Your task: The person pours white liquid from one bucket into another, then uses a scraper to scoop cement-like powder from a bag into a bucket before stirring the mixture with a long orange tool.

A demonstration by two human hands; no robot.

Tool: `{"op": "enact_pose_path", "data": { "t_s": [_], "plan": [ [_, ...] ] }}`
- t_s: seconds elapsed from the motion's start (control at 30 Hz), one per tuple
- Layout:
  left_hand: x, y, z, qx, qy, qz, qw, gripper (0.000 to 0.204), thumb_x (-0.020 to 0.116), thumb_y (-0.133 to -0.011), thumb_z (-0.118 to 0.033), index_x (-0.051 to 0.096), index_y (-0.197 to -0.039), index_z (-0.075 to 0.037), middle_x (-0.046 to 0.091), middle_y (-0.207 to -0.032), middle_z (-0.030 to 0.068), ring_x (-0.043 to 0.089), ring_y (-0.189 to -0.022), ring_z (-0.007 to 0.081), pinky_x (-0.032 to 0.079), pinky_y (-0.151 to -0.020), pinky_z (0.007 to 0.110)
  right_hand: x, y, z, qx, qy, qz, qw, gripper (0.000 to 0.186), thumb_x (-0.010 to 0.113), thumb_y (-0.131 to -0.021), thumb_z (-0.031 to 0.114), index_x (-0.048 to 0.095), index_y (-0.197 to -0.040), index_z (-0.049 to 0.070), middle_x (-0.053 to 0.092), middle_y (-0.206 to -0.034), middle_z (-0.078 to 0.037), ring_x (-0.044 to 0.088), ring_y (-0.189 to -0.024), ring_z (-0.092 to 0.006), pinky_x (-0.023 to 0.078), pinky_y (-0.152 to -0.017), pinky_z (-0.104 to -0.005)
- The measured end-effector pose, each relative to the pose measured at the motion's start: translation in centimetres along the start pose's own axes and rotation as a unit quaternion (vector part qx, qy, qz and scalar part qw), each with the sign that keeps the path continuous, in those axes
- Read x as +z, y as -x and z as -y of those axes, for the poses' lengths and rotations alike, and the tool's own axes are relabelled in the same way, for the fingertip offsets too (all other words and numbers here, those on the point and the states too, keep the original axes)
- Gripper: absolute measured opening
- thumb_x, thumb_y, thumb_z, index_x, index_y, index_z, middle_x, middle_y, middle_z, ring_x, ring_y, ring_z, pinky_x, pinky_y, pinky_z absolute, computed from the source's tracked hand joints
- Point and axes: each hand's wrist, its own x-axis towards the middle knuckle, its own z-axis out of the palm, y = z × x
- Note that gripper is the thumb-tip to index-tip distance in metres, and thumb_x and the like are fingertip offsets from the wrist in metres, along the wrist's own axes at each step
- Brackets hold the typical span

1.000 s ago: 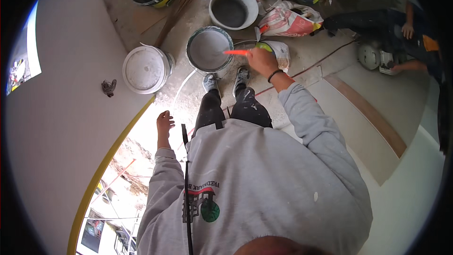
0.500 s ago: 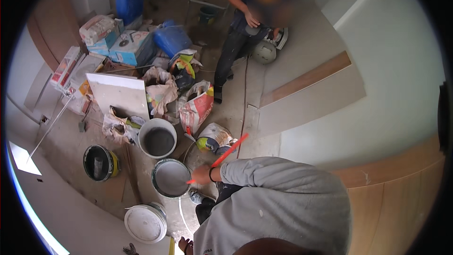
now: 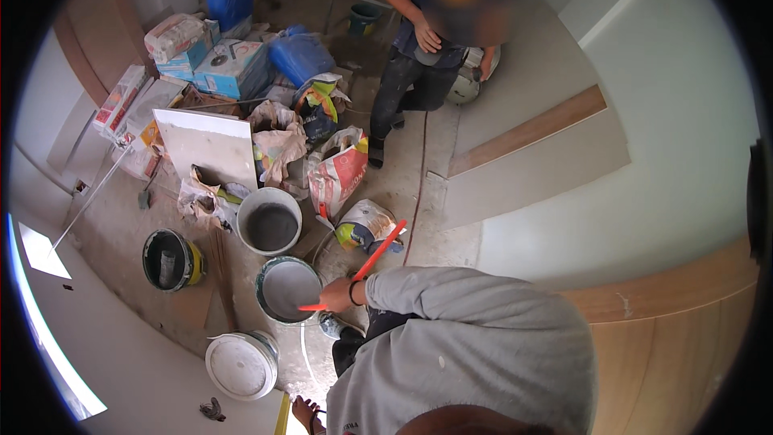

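My right hand [image 3: 336,296], in a grey sleeve with a dark wristband, is closed round a long orange-red bar [image 3: 381,251]. The bar slants, and its lower end lies over the rim area of a dark-rimmed bucket [image 3: 259,290] of pale grey paste [image 3: 288,286]. Whether the end touches the paste I cannot tell. At the bottom edge my left hand [image 3: 304,412] hangs low, its fingers apart and nothing seen in them. Closest to it are a yellow-edged strip [image 3: 282,415] and a lidded white bucket [image 3: 240,366].
A white bucket [image 3: 296,240] of darker grey material and a black-yellow bucket [image 3: 196,264] stand beyond. Torn bags [image 3: 336,173], a board [image 3: 205,145], boxes [image 3: 233,68] and blue jugs [image 3: 299,56] crowd the far left. A co-worker [image 3: 415,80] stands ahead; a cable [image 3: 420,169] crosses the floor.
My right hand and the bar have shifted slightly left, the bar's lower end now further over the paste. The co-worker's lower hand has moved a little. The whole view has tilted slightly.
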Motion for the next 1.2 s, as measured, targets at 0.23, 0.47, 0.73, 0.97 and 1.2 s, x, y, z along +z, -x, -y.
{"op": "enact_pose_path", "data": {
  "t_s": [0.23, 0.47, 0.73, 0.97, 1.2],
  "plan": [
    [-1.7, 0.5, 3.7, -0.014, 0.006, 0.011, 1.000, 0.036, 0.053, -0.096, -0.034, 0.054, -0.119, -0.006, 0.059, -0.088, 0.0116, 0.058, -0.060, 0.0204, 0.045, -0.045, 0.033, -3.8, -1.9, -1.7, 0.093, -0.046, -0.164, 0.981, 0.022, 0.062, -0.084, 0.025, 0.074, -0.085, 0.007, 0.071, -0.087, -0.017, 0.070, -0.083, -0.0352, 0.055, -0.073, -0.0487],
    [-3.0, -1.1, 2.9, 0.018, 0.024, 0.005, 1.000, 0.036, 0.053, -0.096, -0.034, 0.054, -0.118, -0.005, 0.059, -0.088, 0.0118, 0.058, -0.060, 0.0204, 0.045, -0.045, 0.034, -0.4, -4.1, 1.8, -0.025, 0.010, -0.040, 0.999, 0.023, 0.062, -0.084, 0.024, 0.073, -0.085, 0.005, 0.071, -0.086, -0.018, 0.070, -0.084, -0.0358, 0.055, -0.073, -0.0479],
    [-2.9, -1.6, 2.1, 0.026, 0.003, 0.026, 0.999, 0.034, 0.049, -0.098, -0.030, 0.054, -0.115, -0.001, 0.058, -0.086, 0.0102, 0.057, -0.058, 0.0185, 0.046, -0.046, 0.033, -3.3, -1.6, -1.7, 0.042, 0.033, -0.105, 0.993, 0.026, 0.060, -0.083, 0.026, 0.073, -0.085, 0.004, 0.071, -0.085, -0.020, 0.071, -0.082, -0.0350, 0.055, -0.070, -0.0480],
    [-3.0, -0.9, 2.2, 0.011, -0.011, 0.018, 1.000, 0.033, 0.049, -0.098, -0.030, 0.054, -0.114, -0.001, 0.058, -0.085, 0.0097, 0.057, -0.058, 0.0183, 0.046, -0.047, 0.033, -3.1, -5.4, 2.2, -0.033, 0.028, -0.116, 0.992, 0.023, 0.062, -0.082, 0.024, 0.073, -0.087, 0.004, 0.072, -0.088, -0.019, 0.071, -0.084, -0.0353, 0.056, -0.071, -0.0478],
    [-2.7, -1.6, 2.3, 0.009, -0.018, 0.030, 0.999, 0.032, 0.048, -0.098, -0.029, 0.055, -0.112, -0.001, 0.058, -0.084, 0.0091, 0.057, -0.058, 0.0181, 0.046, -0.047, 0.032, -3.0, -1.2, -1.4, 0.031, 0.062, -0.026, 0.997, 0.024, 0.063, -0.081, 0.023, 0.074, -0.091, 0.004, 0.072, -0.090, -0.019, 0.070, -0.088, -0.0349, 0.056, -0.074, -0.0471]
  ]
}}
